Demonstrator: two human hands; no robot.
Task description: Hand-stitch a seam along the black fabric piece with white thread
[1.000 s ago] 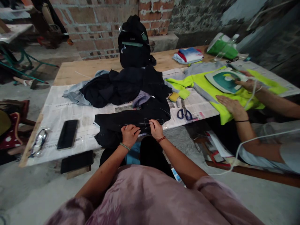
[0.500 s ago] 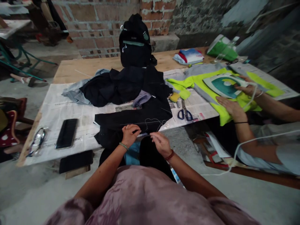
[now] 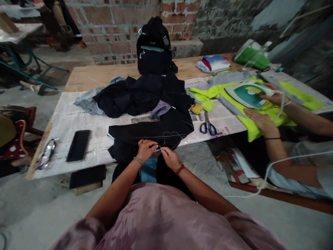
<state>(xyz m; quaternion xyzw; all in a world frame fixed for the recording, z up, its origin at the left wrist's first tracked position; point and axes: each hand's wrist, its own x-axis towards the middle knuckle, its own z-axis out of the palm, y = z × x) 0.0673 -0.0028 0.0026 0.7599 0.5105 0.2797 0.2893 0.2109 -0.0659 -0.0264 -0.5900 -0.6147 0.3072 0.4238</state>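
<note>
A black cloth garment lies over the table's front edge, with a line of white stitches along it. My left hand pinches the garment's near edge between thumb and fingers. Close beside it, my right hand is closed in a pinch on a thin, pale sewing needle, partly hidden by the fingertips. Loose white thread loops over the black cloth just above both hands. To the right of the garment lie dark-handled scissors.
Newspaper covers much of the table. Around me are a phone, glasses, a dark clothes pile, a black backpack and a yellow piece. At right, a co-worker's hands work an iron on a neon-yellow garment.
My right hand has moved left and slightly down, so its fingertips now meet those of my left hand at the cloth edge. The co-worker's iron has hardly shifted.
</note>
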